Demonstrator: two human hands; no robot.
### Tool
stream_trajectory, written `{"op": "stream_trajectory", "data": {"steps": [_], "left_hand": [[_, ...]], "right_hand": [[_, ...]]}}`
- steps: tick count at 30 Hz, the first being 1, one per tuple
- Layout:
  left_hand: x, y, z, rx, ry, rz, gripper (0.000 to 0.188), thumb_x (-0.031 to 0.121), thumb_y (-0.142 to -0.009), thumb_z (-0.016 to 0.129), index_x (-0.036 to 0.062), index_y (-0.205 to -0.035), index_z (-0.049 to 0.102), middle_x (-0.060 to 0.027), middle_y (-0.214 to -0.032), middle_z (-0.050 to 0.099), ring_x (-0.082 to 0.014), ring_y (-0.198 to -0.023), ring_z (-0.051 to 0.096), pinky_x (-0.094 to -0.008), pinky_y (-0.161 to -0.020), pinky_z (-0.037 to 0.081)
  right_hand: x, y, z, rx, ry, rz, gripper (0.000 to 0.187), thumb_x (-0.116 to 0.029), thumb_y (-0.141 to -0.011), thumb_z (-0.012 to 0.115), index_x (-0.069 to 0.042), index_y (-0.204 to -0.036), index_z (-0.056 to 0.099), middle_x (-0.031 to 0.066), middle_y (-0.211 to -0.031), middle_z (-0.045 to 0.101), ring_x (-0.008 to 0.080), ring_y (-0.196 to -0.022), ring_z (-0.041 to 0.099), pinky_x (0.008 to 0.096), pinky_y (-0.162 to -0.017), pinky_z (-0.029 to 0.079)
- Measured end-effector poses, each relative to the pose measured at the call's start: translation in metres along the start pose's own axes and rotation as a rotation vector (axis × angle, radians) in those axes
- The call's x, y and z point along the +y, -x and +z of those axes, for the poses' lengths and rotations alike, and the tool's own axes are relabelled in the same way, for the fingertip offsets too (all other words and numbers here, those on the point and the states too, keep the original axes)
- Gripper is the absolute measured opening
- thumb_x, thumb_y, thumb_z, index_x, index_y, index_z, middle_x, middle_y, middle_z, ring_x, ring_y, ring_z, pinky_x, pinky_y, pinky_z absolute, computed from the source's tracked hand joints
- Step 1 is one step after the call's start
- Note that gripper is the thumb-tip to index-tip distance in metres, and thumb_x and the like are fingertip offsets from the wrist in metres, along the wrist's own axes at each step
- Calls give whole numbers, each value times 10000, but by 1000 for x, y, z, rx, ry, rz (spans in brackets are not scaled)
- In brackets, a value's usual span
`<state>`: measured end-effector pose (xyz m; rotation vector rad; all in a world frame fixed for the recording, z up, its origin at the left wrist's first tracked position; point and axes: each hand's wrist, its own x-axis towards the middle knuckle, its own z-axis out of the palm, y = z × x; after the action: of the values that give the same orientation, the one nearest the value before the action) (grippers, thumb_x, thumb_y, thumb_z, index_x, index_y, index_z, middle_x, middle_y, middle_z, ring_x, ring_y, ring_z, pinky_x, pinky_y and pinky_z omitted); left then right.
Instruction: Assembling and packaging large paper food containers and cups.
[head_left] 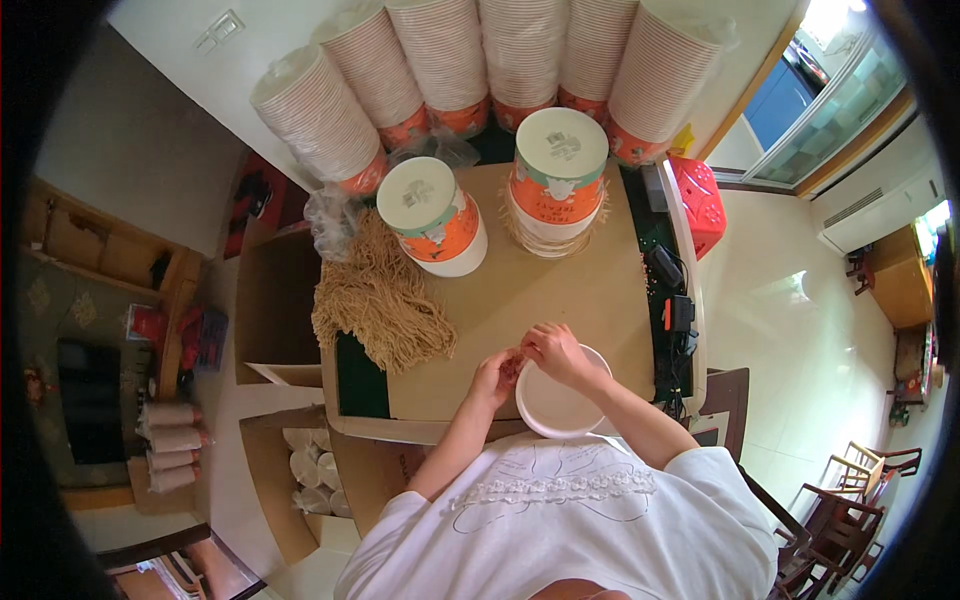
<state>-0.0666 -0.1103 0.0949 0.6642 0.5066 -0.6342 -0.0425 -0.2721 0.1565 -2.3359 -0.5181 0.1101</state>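
A white paper bucket [562, 400] stands close to my body at the near edge of the table, its opening facing up. My left hand [497, 376] is at its left rim, fingers curled in. My right hand [556, 352] reaches over the far rim with its fingertips pinched together close to the left hand. Whatever is between the fingers is too small or hidden to make out. Farther off, two orange printed buckets stand upside down: one at the left [438, 225], one at the right [560, 175]. Thin tan cord loops [548, 236] surround the right one's lower part.
A heap of tan cords [385, 300] lies at the table's left. Tall plastic-wrapped bucket stacks [440, 60] line the wall. Black adapters [678, 313] sit along the right edge, near a red plastic stool [697, 205]. An open carton [275, 480] of white cups stands lower left.
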Motion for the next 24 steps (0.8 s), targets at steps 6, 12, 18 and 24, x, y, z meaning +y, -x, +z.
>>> {"op": "stream_trajectory", "data": {"steps": [6, 12, 18, 24], "left_hand": [[-6, -5, -13, 32, 152, -21, 105, 149, -825, 520, 63, -853, 573, -32, -790, 593, -143, -731, 555, -261, -689, 453], [0, 15, 20, 38, -171, 125, 85, 138, -826, 519, 83, -874, 561, -14, -816, 591, -133, -730, 555, -246, -652, 440], [3, -3, -12, -13, -38, -73, 95, 184, -823, 534, 99, -833, 576, -5, -793, 599, -119, -741, 561, -254, -653, 442], [-1, -6, -15, 56, 42, -131, 164, 263, -832, 543, 111, -861, 598, -3, -802, 612, -112, -728, 559, -254, -653, 446]], "right_hand": [[-10, 8, 9, 174, -6, 54, 72, -136, -739, 575, -64, -746, 582, 73, -774, 566, 252, -798, 521, 356, -737, 388], [-7, 10, 15, 223, -21, 107, 61, -128, -731, 583, -69, -736, 594, 79, -755, 569, 255, -793, 526, 365, -761, 384], [-10, 7, 15, 163, 12, 110, 61, -131, -722, 592, -70, -721, 589, 72, -738, 567, 252, -785, 532, 368, -767, 381], [-20, 11, 17, 309, 20, 92, 59, -140, -713, 601, -84, -698, 591, 60, -712, 556, 233, -767, 525, 411, -831, 348]]}}
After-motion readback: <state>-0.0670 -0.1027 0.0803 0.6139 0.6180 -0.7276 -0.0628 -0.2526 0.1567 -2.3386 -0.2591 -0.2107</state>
